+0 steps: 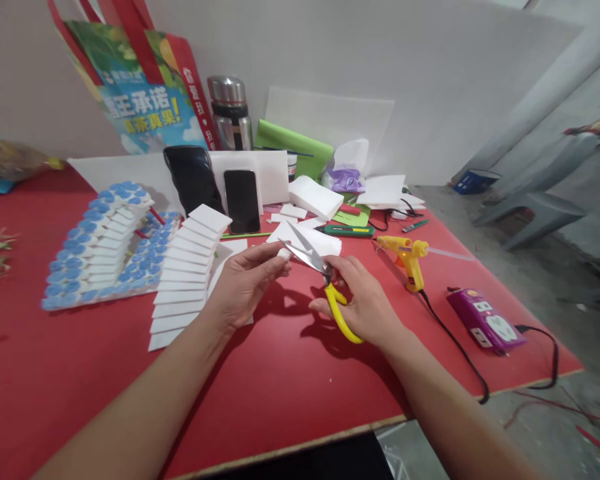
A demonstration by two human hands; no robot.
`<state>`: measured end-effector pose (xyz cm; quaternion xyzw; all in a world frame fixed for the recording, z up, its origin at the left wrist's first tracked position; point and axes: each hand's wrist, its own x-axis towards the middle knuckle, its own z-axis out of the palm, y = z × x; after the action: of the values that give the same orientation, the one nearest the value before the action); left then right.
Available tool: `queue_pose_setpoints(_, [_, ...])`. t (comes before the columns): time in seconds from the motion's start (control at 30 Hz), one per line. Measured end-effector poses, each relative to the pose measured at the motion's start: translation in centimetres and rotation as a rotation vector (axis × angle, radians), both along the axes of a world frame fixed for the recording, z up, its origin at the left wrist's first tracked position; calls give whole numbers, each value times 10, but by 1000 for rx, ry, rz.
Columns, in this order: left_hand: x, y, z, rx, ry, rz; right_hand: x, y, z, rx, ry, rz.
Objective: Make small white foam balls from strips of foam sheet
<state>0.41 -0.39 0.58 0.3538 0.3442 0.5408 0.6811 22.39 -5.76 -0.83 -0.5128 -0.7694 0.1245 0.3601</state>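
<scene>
Pinched between the fingertips of my left hand (253,280) is a small white piece (283,254), too small to make out its kind. My right hand (360,300) grips the yellow handles of a pair of scissors (336,313). The scissor blades (305,250) are spread apart and point up and left, one tip beside the white piece. Left of my left hand stands a curved stair model (190,273) of white board steps. Farther left is a second stair model (105,250) set with blue-and-white round pieces.
Two phones (243,200) lean against white board at the back. A yellow glue gun (405,257) with its cord and a purple power strip (485,320) lie right. Behind my hands are a green cutter (347,231) and white board scraps (315,197). A steel flask (230,113) stands beside a bag (140,87).
</scene>
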Motion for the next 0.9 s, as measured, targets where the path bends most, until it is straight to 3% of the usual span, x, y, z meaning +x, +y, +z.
queue_pose_setpoints(0.9, [-1,1,-1,82,82,20,-2,-1,-3,26,-70,-5])
